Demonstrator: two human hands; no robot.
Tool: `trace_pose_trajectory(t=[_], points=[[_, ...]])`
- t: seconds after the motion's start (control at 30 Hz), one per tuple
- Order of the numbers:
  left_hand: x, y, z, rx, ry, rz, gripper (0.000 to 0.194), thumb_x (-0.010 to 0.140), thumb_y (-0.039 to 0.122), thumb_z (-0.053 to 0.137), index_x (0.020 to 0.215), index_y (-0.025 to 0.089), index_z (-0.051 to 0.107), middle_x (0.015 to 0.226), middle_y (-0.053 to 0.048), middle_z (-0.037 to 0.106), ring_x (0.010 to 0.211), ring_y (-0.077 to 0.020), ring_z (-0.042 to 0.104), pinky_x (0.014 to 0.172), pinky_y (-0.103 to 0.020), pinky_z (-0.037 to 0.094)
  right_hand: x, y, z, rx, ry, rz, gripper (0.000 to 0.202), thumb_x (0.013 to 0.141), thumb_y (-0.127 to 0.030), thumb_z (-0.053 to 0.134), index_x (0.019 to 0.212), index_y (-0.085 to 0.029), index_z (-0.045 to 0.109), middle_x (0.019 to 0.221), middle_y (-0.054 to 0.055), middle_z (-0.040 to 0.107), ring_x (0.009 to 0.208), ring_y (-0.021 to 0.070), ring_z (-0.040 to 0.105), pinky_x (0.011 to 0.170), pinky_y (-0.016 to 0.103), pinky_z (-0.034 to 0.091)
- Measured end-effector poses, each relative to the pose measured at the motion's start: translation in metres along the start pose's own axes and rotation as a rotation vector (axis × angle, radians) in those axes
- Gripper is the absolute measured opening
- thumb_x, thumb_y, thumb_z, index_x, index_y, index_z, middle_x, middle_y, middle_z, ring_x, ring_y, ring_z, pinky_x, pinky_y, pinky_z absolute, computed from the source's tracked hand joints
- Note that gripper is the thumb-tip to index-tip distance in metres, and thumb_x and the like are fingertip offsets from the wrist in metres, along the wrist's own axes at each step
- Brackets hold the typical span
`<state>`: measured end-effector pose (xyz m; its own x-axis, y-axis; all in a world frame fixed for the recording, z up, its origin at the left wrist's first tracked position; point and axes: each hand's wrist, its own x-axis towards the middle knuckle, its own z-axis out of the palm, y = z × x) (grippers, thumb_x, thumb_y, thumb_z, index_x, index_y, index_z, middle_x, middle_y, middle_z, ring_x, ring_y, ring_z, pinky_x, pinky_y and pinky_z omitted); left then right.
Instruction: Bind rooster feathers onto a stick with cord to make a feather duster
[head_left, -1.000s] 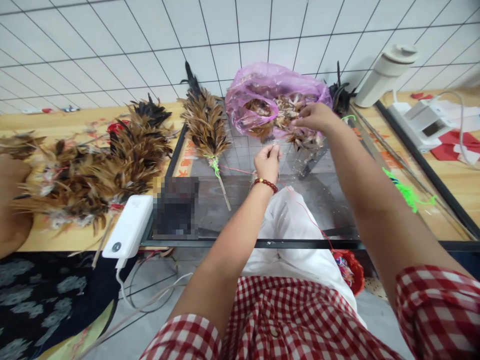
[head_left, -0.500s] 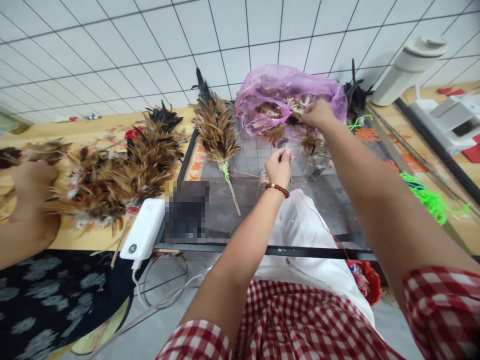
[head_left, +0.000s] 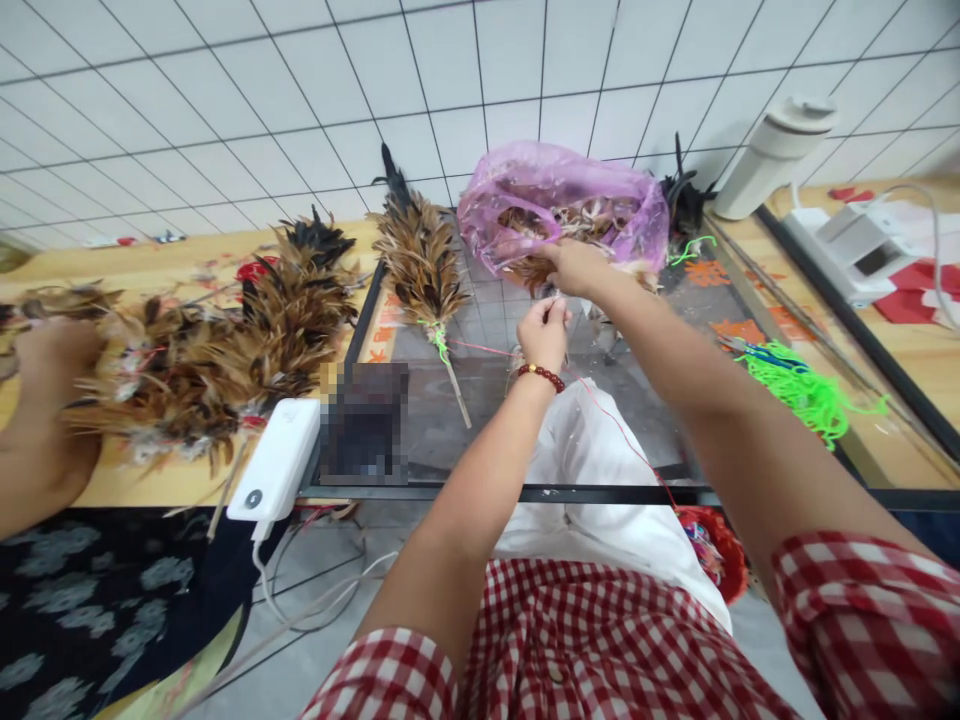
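Note:
My left hand [head_left: 545, 330], with a red bead bracelet at the wrist, is closed in a pinch above the dark glass top; what it holds is too small to name. Beside it, a thin red string [head_left: 487, 348] runs left toward a feather bundle [head_left: 424, 255] tied with green string on a stick, and another length trails down right. My right hand [head_left: 576, 268] reaches to the front of a pink plastic bag [head_left: 645, 185] full of loose feathers. Its fingertips are at brown feathers just above my left hand, and whether they grip any is hidden.
Feather bundles [head_left: 277, 340] cover the left side, with another person's hand [head_left: 56, 350] at them. A white power bank [head_left: 276, 458] lies near the front edge. Rightward are green strings [head_left: 806, 390], a white bottle [head_left: 776, 155] and a power strip [head_left: 832, 250].
My right hand has drawn back from inside the pink bag, down and left toward my left hand. My left hand stays pinched. The view has shifted slightly.

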<state>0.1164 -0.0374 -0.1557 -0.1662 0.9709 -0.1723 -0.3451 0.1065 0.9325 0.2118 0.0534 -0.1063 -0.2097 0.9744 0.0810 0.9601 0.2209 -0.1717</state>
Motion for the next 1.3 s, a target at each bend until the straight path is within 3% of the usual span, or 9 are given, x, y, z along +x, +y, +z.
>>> trace_pose_trajectory(t=[0.13, 0.27, 0.4, 0.6, 0.7, 0.87, 0.97, 1.2, 1.3], points=[[0.001, 0.000, -0.001, -0.005, 0.003, 0.012, 0.018, 0.091, 0.014, 0.071, 0.075, 0.019, 0.071, 0.059, 0.006, 0.062, 0.058, -0.0074, 0.054, 0.068, -0.021, 0.042, -0.008, 0.016, 0.009, 0.098, 0.084, 0.037, 0.041, 0.087, -0.010, 0.059, 0.120, -0.021, 0.081, 0.127, 0.012, 0.076, 0.122, 0.0335, 0.068, 0.106, 0.043, 0.050], [0.002, -0.001, -0.001, 0.007, -0.005, 0.035, 0.019, 0.091, 0.013, 0.071, 0.073, 0.019, 0.071, 0.059, 0.006, 0.062, 0.058, -0.0073, 0.053, 0.069, -0.021, 0.042, -0.042, 0.055, -0.019, 0.251, 0.208, 0.107, 0.066, 0.084, -0.006, 0.063, 0.149, -0.018, 0.065, 0.134, 0.012, 0.074, 0.119, 0.0297, 0.069, 0.109, 0.043, 0.051], [0.004, -0.002, 0.000, -0.004, -0.008, 0.038, 0.021, 0.092, 0.013, 0.070, 0.072, 0.019, 0.070, 0.058, 0.007, 0.059, 0.057, -0.0070, 0.049, 0.069, -0.020, 0.041, -0.057, 0.077, -0.041, 0.192, 0.213, 0.349, 0.041, 0.092, -0.015, 0.066, 0.132, -0.012, 0.077, 0.132, 0.020, 0.074, 0.126, 0.0348, 0.066, 0.113, 0.047, 0.046], [0.002, 0.000, -0.003, 0.013, -0.017, 0.055, 0.019, 0.091, 0.012, 0.071, 0.073, 0.018, 0.071, 0.057, 0.007, 0.061, 0.056, -0.0062, 0.049, 0.067, -0.020, 0.040, -0.028, 0.062, -0.007, 0.238, 0.165, 0.400, 0.058, 0.081, -0.021, 0.081, 0.137, -0.011, 0.071, 0.127, 0.020, 0.074, 0.121, 0.0347, 0.068, 0.108, 0.047, 0.053], [0.002, 0.000, -0.004, 0.019, -0.005, 0.054, 0.019, 0.091, 0.013, 0.071, 0.073, 0.018, 0.071, 0.058, 0.007, 0.061, 0.056, -0.0061, 0.050, 0.067, -0.019, 0.041, -0.022, 0.055, -0.003, 0.293, 0.095, 0.355, 0.028, 0.078, -0.015, 0.079, 0.106, -0.017, 0.081, 0.109, 0.014, 0.078, 0.114, 0.0345, 0.072, 0.104, 0.046, 0.055], [0.002, -0.001, 0.000, -0.005, -0.005, 0.051, 0.018, 0.090, 0.012, 0.071, 0.073, 0.018, 0.071, 0.058, 0.006, 0.062, 0.057, -0.0066, 0.053, 0.067, -0.020, 0.041, -0.052, 0.076, -0.046, 0.729, 0.030, 0.222, 0.038, 0.086, -0.022, 0.077, 0.125, -0.022, 0.078, 0.112, 0.009, 0.079, 0.104, 0.0279, 0.075, 0.098, 0.047, 0.061], [0.002, 0.000, 0.002, -0.007, -0.003, 0.036, 0.020, 0.091, 0.011, 0.071, 0.073, 0.018, 0.071, 0.058, 0.007, 0.061, 0.057, -0.0067, 0.052, 0.066, -0.020, 0.041, -0.079, 0.089, -0.060, 0.576, 0.107, 0.251, 0.041, 0.089, -0.022, 0.076, 0.130, -0.021, 0.077, 0.121, 0.011, 0.079, 0.113, 0.0289, 0.075, 0.107, 0.047, 0.058], [0.000, 0.006, 0.000, -0.026, -0.018, 0.036, 0.022, 0.091, 0.010, 0.070, 0.070, 0.017, 0.071, 0.056, 0.006, 0.060, 0.053, -0.0059, 0.049, 0.064, -0.020, 0.039, -0.111, 0.085, -0.012, 0.286, 0.003, 0.269, 0.052, 0.081, 0.000, 0.055, 0.123, -0.016, 0.080, 0.127, 0.012, 0.079, 0.126, 0.0319, 0.071, 0.113, 0.045, 0.053], [0.000, 0.006, 0.000, -0.079, -0.045, 0.057, 0.025, 0.090, 0.007, 0.069, 0.068, 0.017, 0.071, 0.056, 0.005, 0.062, 0.054, -0.0056, 0.051, 0.064, -0.020, 0.041, -0.116, 0.091, -0.008, 0.362, 0.269, 0.283, 0.044, 0.084, -0.012, 0.056, 0.120, -0.020, 0.080, 0.121, 0.011, 0.079, 0.114, 0.0294, 0.072, 0.106, 0.045, 0.055]])
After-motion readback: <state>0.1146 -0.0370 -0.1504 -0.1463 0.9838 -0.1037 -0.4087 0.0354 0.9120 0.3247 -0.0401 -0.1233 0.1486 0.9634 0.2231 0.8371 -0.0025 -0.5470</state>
